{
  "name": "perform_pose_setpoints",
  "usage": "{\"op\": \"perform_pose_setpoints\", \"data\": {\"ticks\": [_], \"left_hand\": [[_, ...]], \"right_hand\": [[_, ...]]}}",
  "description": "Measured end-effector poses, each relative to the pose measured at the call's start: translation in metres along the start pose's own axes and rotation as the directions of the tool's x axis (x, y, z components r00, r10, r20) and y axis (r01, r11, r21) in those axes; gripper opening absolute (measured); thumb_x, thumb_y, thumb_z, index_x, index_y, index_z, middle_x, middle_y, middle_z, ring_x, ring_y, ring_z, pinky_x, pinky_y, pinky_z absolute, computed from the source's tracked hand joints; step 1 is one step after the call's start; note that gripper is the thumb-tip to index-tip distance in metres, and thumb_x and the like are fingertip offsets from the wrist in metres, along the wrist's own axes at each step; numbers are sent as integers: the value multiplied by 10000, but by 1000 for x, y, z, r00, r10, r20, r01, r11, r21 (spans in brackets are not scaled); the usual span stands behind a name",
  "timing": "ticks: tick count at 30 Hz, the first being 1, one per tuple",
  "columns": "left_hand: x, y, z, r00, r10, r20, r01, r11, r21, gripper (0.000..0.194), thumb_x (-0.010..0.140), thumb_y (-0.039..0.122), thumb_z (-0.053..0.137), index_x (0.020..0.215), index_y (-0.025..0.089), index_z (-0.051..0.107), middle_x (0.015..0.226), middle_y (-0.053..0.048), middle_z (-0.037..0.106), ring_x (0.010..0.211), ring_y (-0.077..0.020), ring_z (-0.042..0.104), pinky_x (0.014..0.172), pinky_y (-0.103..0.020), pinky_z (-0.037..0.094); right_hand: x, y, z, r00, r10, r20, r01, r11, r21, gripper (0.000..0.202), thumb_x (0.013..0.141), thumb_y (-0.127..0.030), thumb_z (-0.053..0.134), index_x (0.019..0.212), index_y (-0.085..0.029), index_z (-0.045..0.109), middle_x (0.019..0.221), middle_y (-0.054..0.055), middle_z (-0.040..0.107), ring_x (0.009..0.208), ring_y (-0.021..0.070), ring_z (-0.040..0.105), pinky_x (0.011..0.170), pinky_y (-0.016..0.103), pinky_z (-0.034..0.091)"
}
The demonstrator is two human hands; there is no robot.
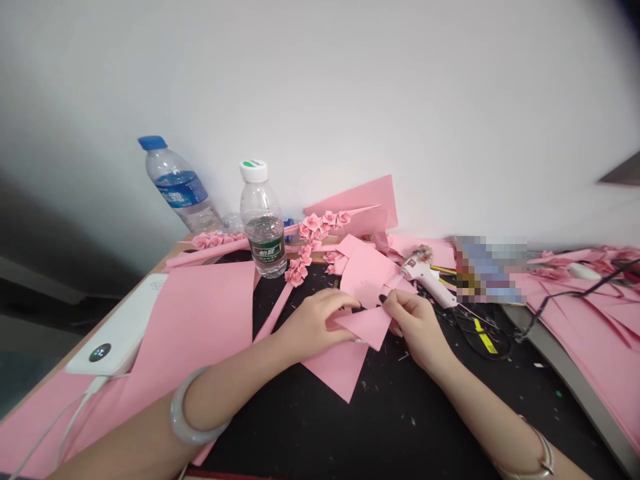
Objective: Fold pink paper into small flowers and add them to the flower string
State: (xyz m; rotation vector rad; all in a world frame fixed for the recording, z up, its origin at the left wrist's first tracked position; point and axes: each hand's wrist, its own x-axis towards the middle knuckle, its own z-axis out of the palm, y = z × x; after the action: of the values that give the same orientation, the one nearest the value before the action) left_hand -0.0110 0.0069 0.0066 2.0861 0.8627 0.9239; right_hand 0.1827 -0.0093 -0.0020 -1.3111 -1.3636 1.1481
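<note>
Near: over a pale-pink flat paper sheet on the black matte mat, we hold a small pink folded-paper piece, L hand gripping its L side, R hand pinching its upper R corner. Step, we'd judge: shaping; next move calls for steady pinch w/ light pressure. Beyond: pink layered paper pieces and white pistol-shaped plastic glue gun crowd R reach; farther, clear green-labelled plastic bottle.

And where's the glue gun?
In the head view, the glue gun lies right of centre, just beyond the right hand, with pink paper to its left.
</note>
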Motion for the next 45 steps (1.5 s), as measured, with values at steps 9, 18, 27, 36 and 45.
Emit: {"op": "perform_pose_setpoints", "data": {"ticks": [9,18,27,36,45], "left_hand": [[-3,-3,5,974,-214,71,223,956,-190,327,661,376,649,911,167,625,809,-46,665,729,-165,617,685,-251,479],[5,-13,4,910,-392,134,394,719,-573,286,649,310,670,809,125,520,673,-22,604,548,-134,599,549,-269,495],[8,-15,-3,847,-501,-178,279,703,-654,223,760,352,551,794,140,493,547,33,519,442,-76,510,456,-195,440],[8,-12,-3,807,-484,-340,176,745,-644,205,786,335,525,731,150,453,549,50,496,401,-48,463,431,-174,384],[8,-12,-3,812,-465,-352,168,765,-622,192,797,322,514,732,148,465,526,55,490,402,-49,457,439,-173,369]], "right_hand": [[1,-9,6,975,-33,221,20,998,63,392,694,-560,547,759,-187,444,570,-48,410,435,73,354,382,193,263],[-2,-9,1,972,-232,48,237,957,-170,227,877,-358,363,930,-185,498,661,-6,502,537,108,468,500,233,388],[13,-5,15,875,-417,244,422,414,-807,520,730,-214,550,1216,-119,391,1211,140,489,1115,268,427,883,384,369],[47,-16,14,894,-390,222,262,52,-964,319,837,-146,382,1133,-125,497,1099,128,592,976,270,481,789,386,292],[73,-18,24,848,-389,359,393,9,-919,400,750,-84,455,1144,-138,495,1145,125,558,1019,255,447,864,369,251]]}}
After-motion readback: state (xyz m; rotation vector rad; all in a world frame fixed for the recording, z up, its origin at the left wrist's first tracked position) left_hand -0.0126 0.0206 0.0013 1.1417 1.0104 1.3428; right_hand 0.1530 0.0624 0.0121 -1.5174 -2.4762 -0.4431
